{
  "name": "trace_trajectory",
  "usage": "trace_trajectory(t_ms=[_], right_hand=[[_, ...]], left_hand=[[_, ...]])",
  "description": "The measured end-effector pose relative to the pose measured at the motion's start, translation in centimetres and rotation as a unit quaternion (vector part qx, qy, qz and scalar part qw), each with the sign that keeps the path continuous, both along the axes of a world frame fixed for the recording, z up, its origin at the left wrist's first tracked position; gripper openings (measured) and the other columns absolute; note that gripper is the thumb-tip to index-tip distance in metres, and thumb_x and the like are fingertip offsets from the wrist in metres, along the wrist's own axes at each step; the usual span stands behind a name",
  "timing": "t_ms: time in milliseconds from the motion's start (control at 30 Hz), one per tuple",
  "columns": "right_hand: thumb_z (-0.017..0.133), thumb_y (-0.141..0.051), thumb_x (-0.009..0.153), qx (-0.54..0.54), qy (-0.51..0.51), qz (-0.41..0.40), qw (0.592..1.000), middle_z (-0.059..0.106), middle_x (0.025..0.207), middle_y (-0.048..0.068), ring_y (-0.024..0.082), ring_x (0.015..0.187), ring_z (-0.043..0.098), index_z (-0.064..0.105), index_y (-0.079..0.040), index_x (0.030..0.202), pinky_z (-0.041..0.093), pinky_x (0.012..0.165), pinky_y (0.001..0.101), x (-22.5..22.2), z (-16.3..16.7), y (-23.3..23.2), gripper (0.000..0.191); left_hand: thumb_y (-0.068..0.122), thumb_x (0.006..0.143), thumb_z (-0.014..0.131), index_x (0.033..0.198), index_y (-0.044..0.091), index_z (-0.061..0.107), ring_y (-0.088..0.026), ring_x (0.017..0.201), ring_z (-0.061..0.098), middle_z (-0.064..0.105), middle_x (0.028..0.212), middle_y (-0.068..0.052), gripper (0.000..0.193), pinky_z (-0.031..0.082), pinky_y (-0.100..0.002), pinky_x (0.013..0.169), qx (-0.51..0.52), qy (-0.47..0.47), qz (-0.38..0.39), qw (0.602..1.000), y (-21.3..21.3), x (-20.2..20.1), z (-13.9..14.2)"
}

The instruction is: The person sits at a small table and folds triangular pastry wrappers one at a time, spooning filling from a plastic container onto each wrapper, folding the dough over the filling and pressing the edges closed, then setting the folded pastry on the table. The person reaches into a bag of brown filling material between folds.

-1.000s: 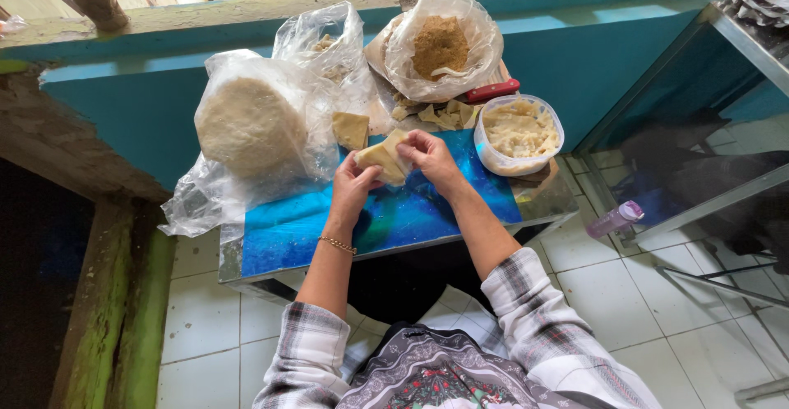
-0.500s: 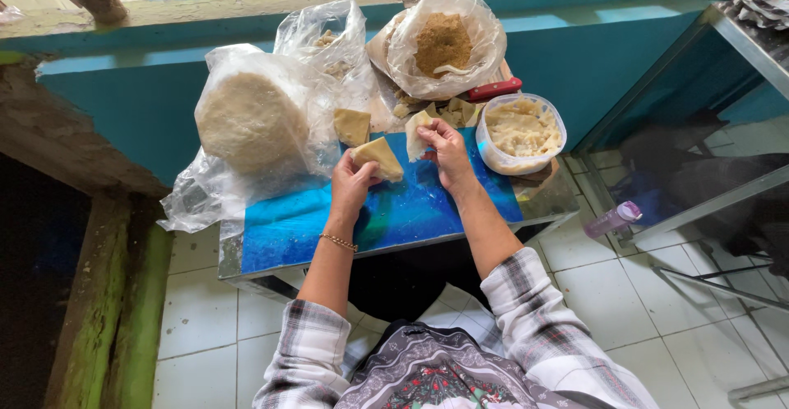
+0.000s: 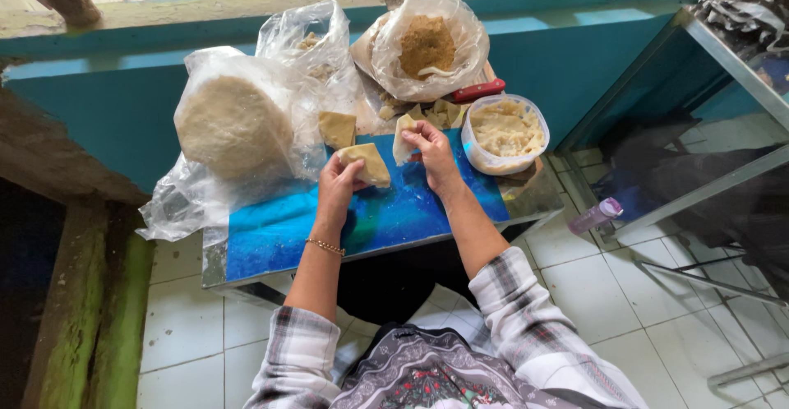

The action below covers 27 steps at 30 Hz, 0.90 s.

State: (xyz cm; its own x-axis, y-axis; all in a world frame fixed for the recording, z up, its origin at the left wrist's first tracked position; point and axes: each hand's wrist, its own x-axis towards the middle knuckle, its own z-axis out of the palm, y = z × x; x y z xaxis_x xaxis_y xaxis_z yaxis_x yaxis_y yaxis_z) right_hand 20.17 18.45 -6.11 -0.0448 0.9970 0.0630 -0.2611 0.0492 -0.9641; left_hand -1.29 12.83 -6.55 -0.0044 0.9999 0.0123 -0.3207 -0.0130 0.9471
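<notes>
So the person's sitting at a low blue-topped table (image 3: 271,240). Left hand (image 3: 339,180) is pinched onto a folded tan wrapper (image 3: 368,162), holding it just above the tabletop. Right hand (image 3: 434,147) has its fingertips closed on a second, paler wrapper piece (image 3: 403,138), a bit farther back over the table. Right behind that hand sits a round plastic tub of filling (image 3: 505,134). On the table's back left is a big stack of round wrappers in a clear bag (image 3: 234,125), and at the back middle an open bag of brown crumbly stuff (image 3: 426,46).
</notes>
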Motion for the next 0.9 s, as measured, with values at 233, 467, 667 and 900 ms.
trace_trajectory(t_ms=[233, 467, 667, 900], right_hand=[[0.071, -0.019, 0.097, 0.292, -0.315, -0.225, 0.874, 0.069, 0.098, 0.002, 0.018, 0.084, 0.069, 0.072, -0.013, 0.105, 0.055, 0.072, 0.0317, -1.3, 1.5, -2.0, 0.01], [0.072, -0.013, 0.088, 0.351, -0.51, -0.093, 0.78, 0.071, 0.092, 0.009, 0.032, 0.091, 0.069, 0.074, -0.012, 0.094, 0.055, 0.078, 0.0422, -1.9, 1.6, -3.2, 0.007], [0.072, -0.02, 0.093, 0.195, -0.353, -0.116, 0.908, 0.075, 0.092, 0.008, 0.024, 0.078, 0.074, 0.073, -0.008, 0.105, 0.057, 0.071, 0.0356, -1.5, 0.2, -1.5, 0.018], [0.07, -0.019, 0.094, 0.233, -0.401, -0.169, 0.869, 0.074, 0.094, 0.011, 0.027, 0.08, 0.072, 0.074, -0.008, 0.104, 0.056, 0.071, 0.0373, -1.3, 1.3, -2.1, 0.015]], left_hand=[[0.013, 0.098, 0.067, 0.116, 0.004, 0.067, -0.011, 0.087, 0.069, 0.074, 0.103, -0.004, 0.02, 0.058, -0.029, 0.071, 0.096, 0.005, 0.1, 0.99, 0.5, 0.0, -0.3], [0.009, 0.098, 0.066, 0.113, 0.003, 0.067, -0.007, 0.086, 0.066, 0.072, 0.101, -0.003, 0.016, 0.057, -0.026, 0.073, 0.166, 0.013, 0.188, 0.968, 0.7, -0.3, -1.5], [0.006, 0.093, 0.065, 0.113, 0.003, 0.066, -0.01, 0.086, 0.069, 0.072, 0.1, -0.003, 0.02, 0.058, -0.027, 0.069, 0.073, 0.024, -0.007, 0.997, 0.4, 0.8, -1.6], [0.006, 0.087, 0.063, 0.115, 0.007, 0.061, -0.012, 0.083, 0.073, 0.073, 0.097, -0.005, 0.029, 0.063, -0.028, 0.068, 0.044, -0.01, -0.004, 0.999, 0.9, 0.8, 1.4]])
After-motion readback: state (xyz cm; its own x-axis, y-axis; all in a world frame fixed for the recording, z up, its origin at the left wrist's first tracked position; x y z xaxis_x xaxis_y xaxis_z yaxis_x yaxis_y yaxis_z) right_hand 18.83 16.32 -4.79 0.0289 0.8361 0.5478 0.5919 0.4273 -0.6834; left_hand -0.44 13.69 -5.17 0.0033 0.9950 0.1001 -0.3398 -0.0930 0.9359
